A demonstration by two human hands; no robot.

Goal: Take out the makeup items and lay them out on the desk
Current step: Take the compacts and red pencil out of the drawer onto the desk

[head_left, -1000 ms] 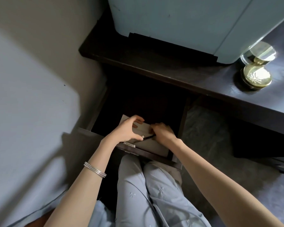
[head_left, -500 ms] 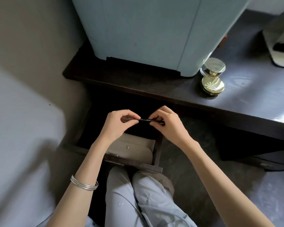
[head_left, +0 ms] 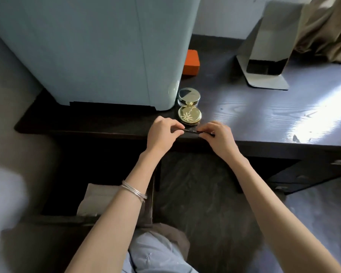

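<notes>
The drawer [head_left: 98, 198] below the bench [head_left: 264, 119] stands pulled out at the near left, and in it I can see a pale flat case [head_left: 96, 200], partly hidden behind my left forearm; the rest of the drawer is too dark to read. On the bench, a round gold compact [head_left: 189, 117] lies closed, touching a second round compact [head_left: 189, 96] with a mirrored top just beyond it, both beside the corner of a big pale blue box [head_left: 98, 52]. An orange block [head_left: 191, 63] sits farther back against that box.

I hold a slim black makeup pencil [head_left: 195, 132] level over the near edge of the bench, just in front of the gold compact. My left hand [head_left: 162, 135] pinches its left end between thumb and fingertips; my right hand [head_left: 217, 135] pinches the right end the same way, the tip poking out past my fingers.
</notes>
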